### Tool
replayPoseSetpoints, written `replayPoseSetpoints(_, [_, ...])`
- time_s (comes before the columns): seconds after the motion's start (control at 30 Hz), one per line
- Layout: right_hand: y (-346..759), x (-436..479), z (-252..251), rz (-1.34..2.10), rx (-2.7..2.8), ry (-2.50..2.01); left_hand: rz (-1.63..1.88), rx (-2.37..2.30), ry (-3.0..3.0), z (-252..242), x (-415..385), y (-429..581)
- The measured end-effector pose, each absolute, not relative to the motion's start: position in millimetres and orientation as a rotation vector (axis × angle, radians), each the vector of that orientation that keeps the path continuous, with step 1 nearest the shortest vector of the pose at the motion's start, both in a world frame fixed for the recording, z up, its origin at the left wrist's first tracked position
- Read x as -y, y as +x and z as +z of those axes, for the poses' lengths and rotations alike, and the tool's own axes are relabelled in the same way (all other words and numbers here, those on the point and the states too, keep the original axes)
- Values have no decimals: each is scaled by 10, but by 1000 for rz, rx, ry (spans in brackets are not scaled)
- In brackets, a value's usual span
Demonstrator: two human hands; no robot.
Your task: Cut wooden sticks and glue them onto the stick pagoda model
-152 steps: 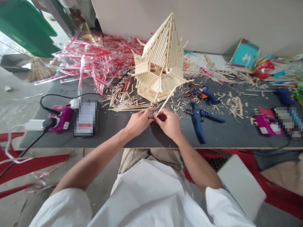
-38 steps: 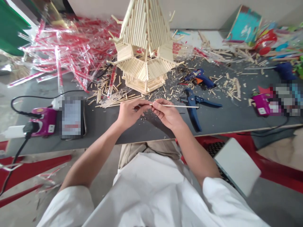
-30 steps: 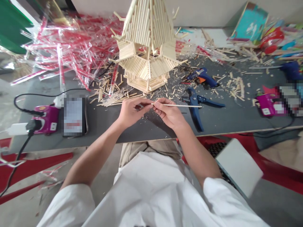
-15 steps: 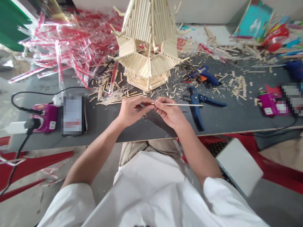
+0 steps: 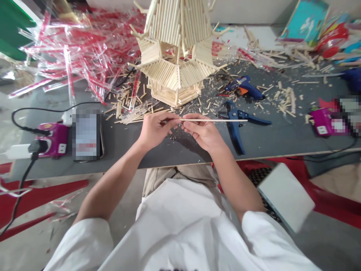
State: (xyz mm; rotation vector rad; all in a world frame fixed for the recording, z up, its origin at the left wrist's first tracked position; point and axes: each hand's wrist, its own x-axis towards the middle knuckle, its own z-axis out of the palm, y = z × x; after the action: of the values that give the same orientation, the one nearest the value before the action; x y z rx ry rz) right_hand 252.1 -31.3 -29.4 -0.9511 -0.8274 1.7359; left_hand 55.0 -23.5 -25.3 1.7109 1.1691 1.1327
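A thin pale wooden stick (image 5: 225,120) lies level between my hands, its long end pointing right over the blue cutter. My left hand (image 5: 158,130) pinches the stick's left end between thumb and fingers. With thumb and fingers closed around it, my right hand (image 5: 205,132) grips the stick a little further right. Just behind my hands stands a tiered model built of wooden sticks (image 5: 179,71). The blue hand cutter (image 5: 234,130) lies with spread handles on the table to the right of my right hand.
A blue glue gun (image 5: 245,87) lies behind the cutter among stick scraps. Red and clear plastic wrappers (image 5: 93,49) pile up at the back left. A phone (image 5: 87,135) and a purple power adapter (image 5: 55,140) with cables sit left; another purple adapter (image 5: 324,122) is at the right.
The stick has shifted slightly right and up, and its free end reaches further past the cutter. My hands have moved slightly apart.
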Motion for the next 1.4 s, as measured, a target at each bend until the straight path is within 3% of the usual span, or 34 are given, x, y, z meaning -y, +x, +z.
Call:
replayPoseSetpoints(1.07, [2569, 335, -305, 1719, 888, -939, 1186, -1259, 1637, -359, 136, 529])
replayPoseSetpoints(1.23, [3018, 619, -124, 1777, 1180, -1075, 1193, -1284, 1593, -315, 149, 527])
replayPoseSetpoints(1.33, [3483, 832, 58, 1550, 1560, -1364, 1193, -1303, 1587, -305, 153, 521])
replayPoseSetpoints(1.4, [3780, 891, 121, 1193, 1645, -1649, 1198, -1324, 1597, -306, 154, 518])
